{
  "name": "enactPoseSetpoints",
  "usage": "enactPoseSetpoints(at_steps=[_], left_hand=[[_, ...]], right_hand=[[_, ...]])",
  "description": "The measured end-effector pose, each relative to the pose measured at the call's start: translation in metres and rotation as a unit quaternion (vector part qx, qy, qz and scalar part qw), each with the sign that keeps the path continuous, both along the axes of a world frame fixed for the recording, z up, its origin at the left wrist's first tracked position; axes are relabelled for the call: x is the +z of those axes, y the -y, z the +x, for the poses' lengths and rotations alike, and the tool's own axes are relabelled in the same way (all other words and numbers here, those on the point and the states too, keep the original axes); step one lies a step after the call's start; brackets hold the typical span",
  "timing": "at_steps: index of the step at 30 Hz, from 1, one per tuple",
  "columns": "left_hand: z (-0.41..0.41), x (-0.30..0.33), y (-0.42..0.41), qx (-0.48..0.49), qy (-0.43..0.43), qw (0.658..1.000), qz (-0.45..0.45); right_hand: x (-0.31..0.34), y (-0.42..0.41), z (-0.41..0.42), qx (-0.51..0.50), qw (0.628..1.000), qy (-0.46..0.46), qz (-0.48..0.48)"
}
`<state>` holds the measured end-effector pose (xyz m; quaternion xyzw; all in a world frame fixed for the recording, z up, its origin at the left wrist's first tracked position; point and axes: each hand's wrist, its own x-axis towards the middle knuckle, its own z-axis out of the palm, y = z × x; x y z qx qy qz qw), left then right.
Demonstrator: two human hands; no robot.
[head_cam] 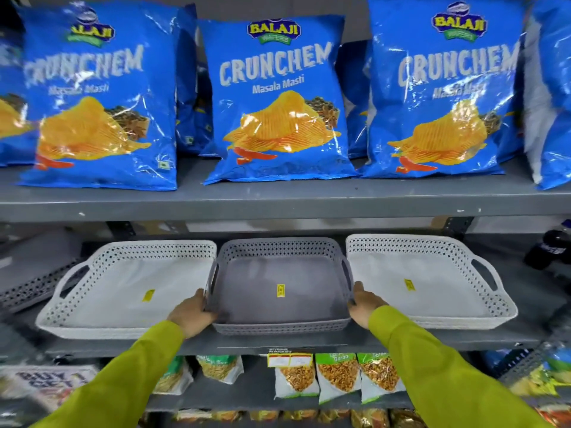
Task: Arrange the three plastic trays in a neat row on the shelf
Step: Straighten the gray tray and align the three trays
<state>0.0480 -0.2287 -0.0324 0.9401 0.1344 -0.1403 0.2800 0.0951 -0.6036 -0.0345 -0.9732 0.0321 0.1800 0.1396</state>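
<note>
Three perforated plastic trays stand side by side on the middle grey shelf. A white tray is on the left, a grey tray in the middle, another white tray on the right. Each has a small yellow sticker inside. My left hand grips the grey tray's front left corner, fingers over its rim. My right hand grips its front right corner. Both sleeves are yellow-green.
Blue chip bags fill the shelf above. Snack packets stand on the shelf below, with a yellow price label on the shelf edge. A dark bottle stands at the far right, a grey perforated panel at the left.
</note>
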Motion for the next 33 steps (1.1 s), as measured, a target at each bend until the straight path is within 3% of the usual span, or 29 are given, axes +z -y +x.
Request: enactPoseSetpoints(at_steps=[13,27,33], left_hand=[[0.015,-0.006,0.001,-0.04,0.047,0.993,0.103],[0.057,-0.004,0.01,-0.013,0.102,0.982,0.158],[0.052,-0.004,0.0,-0.055,0.063,0.987,0.137]], right_hand=[[-0.006,-0.006,0.001,-0.011,0.996,0.079,-0.037],[-0.005,-0.003,0.047,-0.023,0.98,0.199,-0.017],[-0.008,0.004,0.047,0.027,0.988,0.148,-0.037]])
